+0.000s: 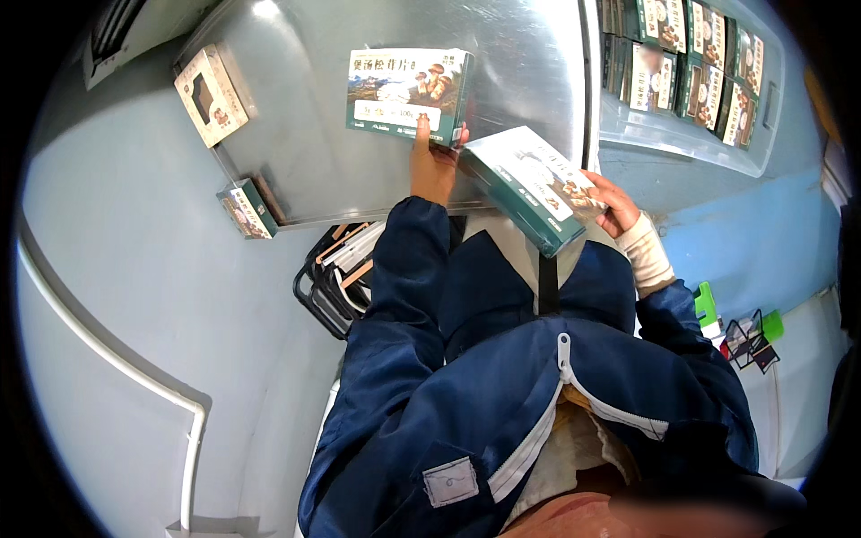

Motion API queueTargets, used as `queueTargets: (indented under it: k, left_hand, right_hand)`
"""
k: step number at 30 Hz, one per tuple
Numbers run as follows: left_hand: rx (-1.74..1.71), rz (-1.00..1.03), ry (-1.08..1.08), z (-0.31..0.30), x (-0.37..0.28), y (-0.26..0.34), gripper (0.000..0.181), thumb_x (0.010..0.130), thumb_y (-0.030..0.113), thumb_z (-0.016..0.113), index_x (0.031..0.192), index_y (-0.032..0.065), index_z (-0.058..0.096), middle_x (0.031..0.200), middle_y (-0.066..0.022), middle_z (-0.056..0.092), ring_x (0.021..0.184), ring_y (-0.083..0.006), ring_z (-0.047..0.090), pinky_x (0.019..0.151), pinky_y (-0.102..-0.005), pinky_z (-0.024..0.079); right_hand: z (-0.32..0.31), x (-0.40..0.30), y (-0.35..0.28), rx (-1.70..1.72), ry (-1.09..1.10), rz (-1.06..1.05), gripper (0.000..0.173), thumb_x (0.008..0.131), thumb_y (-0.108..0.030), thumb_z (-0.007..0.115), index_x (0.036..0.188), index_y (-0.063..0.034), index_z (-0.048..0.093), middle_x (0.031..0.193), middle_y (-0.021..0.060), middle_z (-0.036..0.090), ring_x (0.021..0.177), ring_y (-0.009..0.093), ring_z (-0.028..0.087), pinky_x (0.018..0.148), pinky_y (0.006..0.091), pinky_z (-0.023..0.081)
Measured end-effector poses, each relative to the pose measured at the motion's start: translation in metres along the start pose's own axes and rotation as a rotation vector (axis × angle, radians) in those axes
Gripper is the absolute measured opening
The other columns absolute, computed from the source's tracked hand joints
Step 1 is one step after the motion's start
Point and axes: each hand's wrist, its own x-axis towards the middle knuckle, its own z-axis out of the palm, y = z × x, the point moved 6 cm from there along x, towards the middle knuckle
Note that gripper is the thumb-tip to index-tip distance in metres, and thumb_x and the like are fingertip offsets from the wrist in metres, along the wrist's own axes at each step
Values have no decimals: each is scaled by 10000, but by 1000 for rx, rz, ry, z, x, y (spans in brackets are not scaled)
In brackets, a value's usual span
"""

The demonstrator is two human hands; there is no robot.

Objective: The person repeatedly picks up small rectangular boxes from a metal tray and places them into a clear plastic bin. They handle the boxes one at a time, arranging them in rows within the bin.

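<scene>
My left hand grips the lower right corner of a green and white carton printed with mushrooms, its thumb on the front face. That carton is over the metal tabletop; whether it touches the metal I cannot tell. A second carton of the same design is tilted above my lap, partly over the table's near edge. My right hand holds it by its right end, fingers on the printed face. The two cartons come close together near my left wrist.
At the right stands a clear plastic bin with several similar cartons. A cream box with a cut-out window and a small green carton sit along the table's left side. Folded chairs lean below the table. A white pipe runs along the left.
</scene>
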Motion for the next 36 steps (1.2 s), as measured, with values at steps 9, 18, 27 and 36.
queueTargets:
  k: [9, 18, 27, 36]
  left_hand:
    - [-55, 39, 33, 58, -4, 8, 475, 924, 382, 516, 1241, 43, 416, 1148, -124, 534, 1007, -263, 558, 886, -387, 499]
    - [153, -78, -50, 94, -10, -52, 395, 924, 339, 530, 1231, 107, 442, 1142, -53, 535, 968, -205, 550, 805, -350, 477]
    - [523, -103, -130, 121, -42, -92, 451, 899, 322, 559, 1273, 139, 388, 1210, -30, 484, 1053, -175, 509, 822, -364, 457]
    - [568, -190, -208, 142, -30, -156, 431, 885, 206, 589, 1277, 131, 425, 1214, -22, 516, 1106, -186, 509, 934, -366, 428]
  right_hand:
    - [-54, -86, -43, 29, 169, -226, 589, 818, -174, 563, 1327, 52, 372, 1210, 162, 546, 1029, 191, 588, 856, 273, 487]
    - [-131, -106, -38, 261, 277, -383, 564, 838, -218, 568, 1322, 15, 397, 1159, 99, 577, 970, 133, 590, 663, 183, 489]
    - [-248, -64, -102, 77, 575, -478, 619, 819, -210, 657, 1333, -11, 376, 1246, 123, 518, 1109, 199, 518, 917, 302, 426]
    - [-377, 33, -131, -864, 861, -450, 550, 824, -285, 634, 1290, -55, 452, 1212, 127, 547, 1067, 228, 539, 869, 330, 459]
